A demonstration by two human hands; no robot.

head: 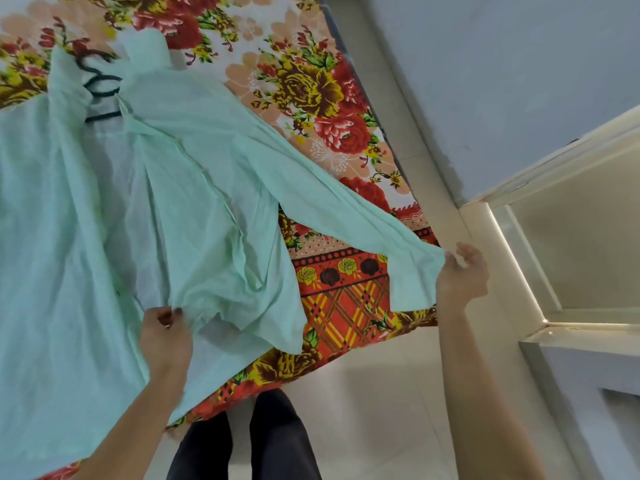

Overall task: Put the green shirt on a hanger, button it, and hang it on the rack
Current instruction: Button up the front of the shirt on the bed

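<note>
Arms outstretched: left hand (166, 329) pinches front edge of pale green fabric shirt (194, 188); right hand (462, 271) grips its sleeve cuff, taut above red floral bedsheet (311, 88).

Two bare forearms (485, 393) and a pair of dark trousers (277, 441).
From where I stand, the left hand (166, 336) and right hand (462, 275) are both uncovered, and the arms are bare right down to the lower edge of view. The left thumbnail (177, 310) carries dark polish. Both legs are in plain black cloth, loose-cut and smooth.
</note>
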